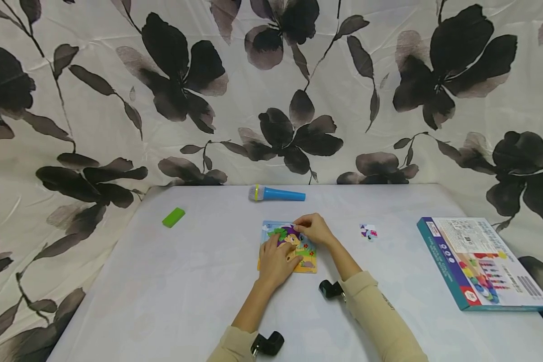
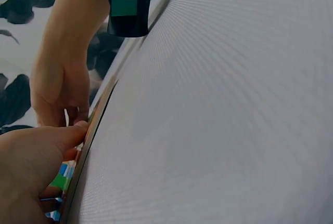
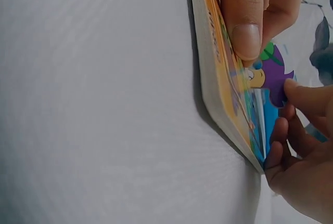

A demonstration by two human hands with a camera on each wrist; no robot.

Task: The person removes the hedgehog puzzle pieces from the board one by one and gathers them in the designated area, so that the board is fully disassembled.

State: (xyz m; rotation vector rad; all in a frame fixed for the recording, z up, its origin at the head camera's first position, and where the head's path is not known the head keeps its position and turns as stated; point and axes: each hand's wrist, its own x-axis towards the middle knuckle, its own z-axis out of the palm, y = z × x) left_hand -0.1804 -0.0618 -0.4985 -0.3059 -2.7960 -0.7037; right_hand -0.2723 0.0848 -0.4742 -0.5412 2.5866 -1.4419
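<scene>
A thin picture puzzle board (image 1: pixel 309 268), orange along its near edge and blue at the far edge, lies on the white table. My left hand (image 1: pixel 274 263) rests on its left half, fingers spread over the picture and covering part of it. At the board's far right, my right hand (image 1: pixel 315 229) pinches the edge of a purple puzzle piece (image 3: pixel 277 81) between thumb and fingers. That piece carries part of a cartoon face with a green leafy shape, and it stands tilted up from the board in the right wrist view. Both thumbs show close together over the board.
A small piece with a pony picture (image 1: pixel 368 232) lies right of the board. Behind stands a blue toy microphone (image 1: pixel 280 194) on its side. A green block (image 1: pixel 174 217) is at the back left, a large flat box (image 1: pixel 484 266) at the right. Floral cloth (image 1: pixel 298 90) hangs behind.
</scene>
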